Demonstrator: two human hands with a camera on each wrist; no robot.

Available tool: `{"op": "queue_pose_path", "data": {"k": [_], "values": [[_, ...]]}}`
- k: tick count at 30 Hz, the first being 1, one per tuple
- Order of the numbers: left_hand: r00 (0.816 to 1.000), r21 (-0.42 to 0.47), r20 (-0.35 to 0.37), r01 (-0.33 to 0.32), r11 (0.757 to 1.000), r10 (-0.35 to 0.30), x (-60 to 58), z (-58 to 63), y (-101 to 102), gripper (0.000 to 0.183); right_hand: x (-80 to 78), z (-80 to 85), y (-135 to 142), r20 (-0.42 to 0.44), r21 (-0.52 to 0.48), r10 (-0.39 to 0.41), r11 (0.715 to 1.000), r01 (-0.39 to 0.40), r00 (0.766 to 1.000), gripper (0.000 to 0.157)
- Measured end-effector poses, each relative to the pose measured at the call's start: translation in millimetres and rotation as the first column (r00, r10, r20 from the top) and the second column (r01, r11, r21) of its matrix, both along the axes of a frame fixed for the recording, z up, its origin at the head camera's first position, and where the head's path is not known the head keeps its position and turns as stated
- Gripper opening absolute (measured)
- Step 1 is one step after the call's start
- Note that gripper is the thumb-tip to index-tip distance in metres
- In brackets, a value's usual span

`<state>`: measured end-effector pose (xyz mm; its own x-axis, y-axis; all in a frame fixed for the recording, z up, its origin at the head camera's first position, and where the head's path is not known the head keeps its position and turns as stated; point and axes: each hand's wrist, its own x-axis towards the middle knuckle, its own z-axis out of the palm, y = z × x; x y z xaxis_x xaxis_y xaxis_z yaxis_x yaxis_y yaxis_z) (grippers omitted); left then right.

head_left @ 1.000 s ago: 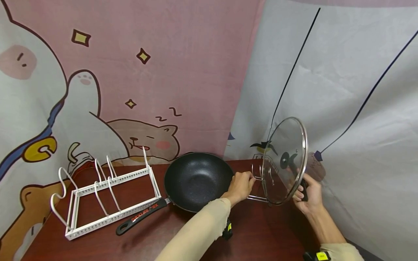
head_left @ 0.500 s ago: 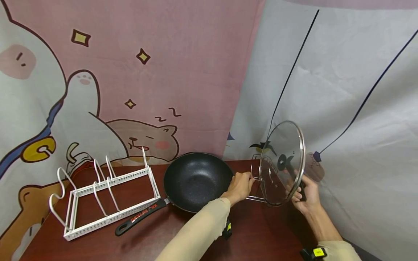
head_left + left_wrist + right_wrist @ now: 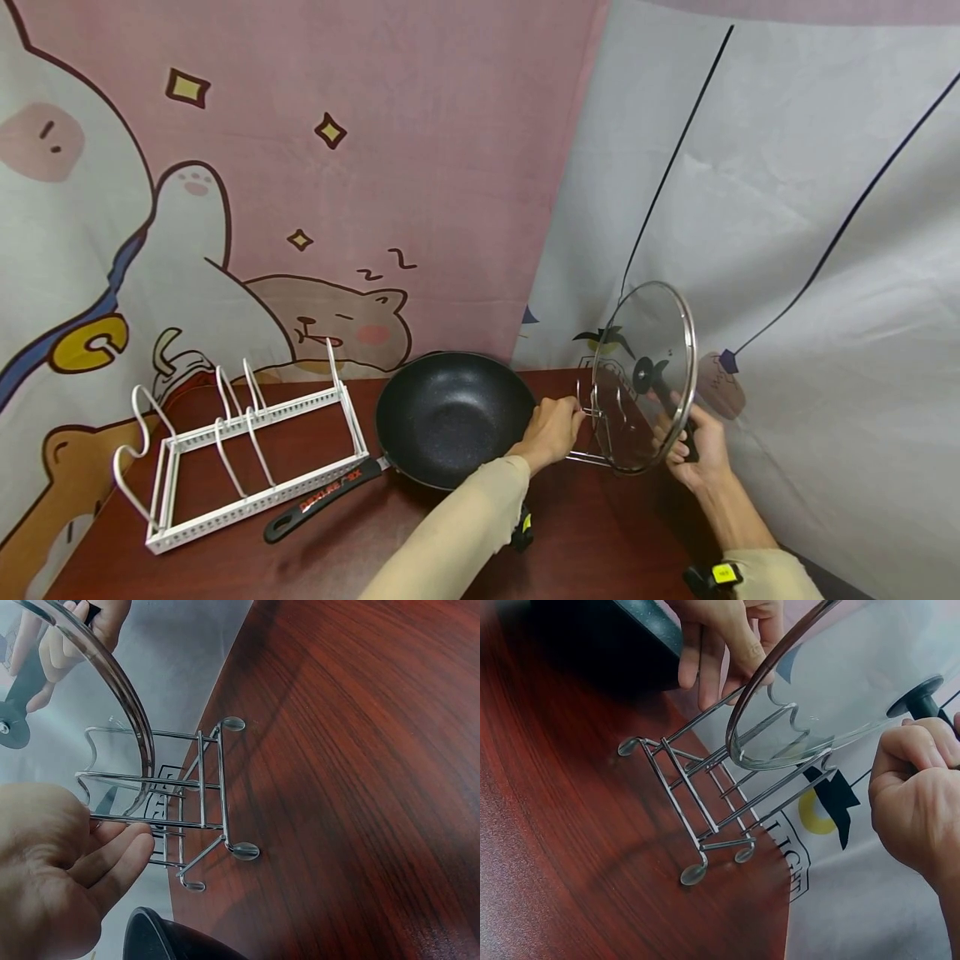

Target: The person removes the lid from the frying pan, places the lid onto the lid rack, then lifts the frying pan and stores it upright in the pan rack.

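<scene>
A glass lid (image 3: 628, 354) with a steel rim stands nearly upright over a small chrome wire rack (image 3: 202, 780). My right hand (image 3: 703, 450) grips the lid's black handle (image 3: 924, 703), fingers curled round it. The lid's lower rim is down among the rack's wavy upper wires in the right wrist view; whether it rests on them, I cannot tell. On the rack's left side, my left hand (image 3: 553, 427) pinches a top wire between thumb and fingers. The rack's clear feet (image 3: 245, 851) touch the table. In the head view, lid and left hand hide part of the rack.
A black wok (image 3: 457, 421) sits just left of my left hand, its long handle (image 3: 326, 498) pointing front left. Farther left lies a white rack (image 3: 262, 497) with upright hoops. Printed cloth (image 3: 450, 208) hangs behind the reddish-brown table (image 3: 585, 550) and along its right side.
My right hand has shifted slightly left with the lid, which has come a little lower over the wire rack. The left hand keeps its place on the rack.
</scene>
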<state>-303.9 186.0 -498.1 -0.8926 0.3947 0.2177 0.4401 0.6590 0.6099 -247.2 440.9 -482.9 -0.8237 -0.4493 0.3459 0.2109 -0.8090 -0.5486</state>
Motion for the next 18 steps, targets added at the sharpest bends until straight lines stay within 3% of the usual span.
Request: {"op": "queue_pose_path", "data": {"k": [12,18], "values": [[1.000,-0.003,-0.019,-0.019,1.000,0.019,-1.8,-3.7,2,0.018,-3.9,-9.7,3,0.037,0.001,0.008,1.000,-0.008,0.999,0.090],[1.000,0.001,-0.017,-0.014,1.000,0.014,-1.8,-3.2,1,0.018,-3.2,-13.9,2,0.064,-0.003,-0.019,1.000,0.019,0.998,0.085]]}}
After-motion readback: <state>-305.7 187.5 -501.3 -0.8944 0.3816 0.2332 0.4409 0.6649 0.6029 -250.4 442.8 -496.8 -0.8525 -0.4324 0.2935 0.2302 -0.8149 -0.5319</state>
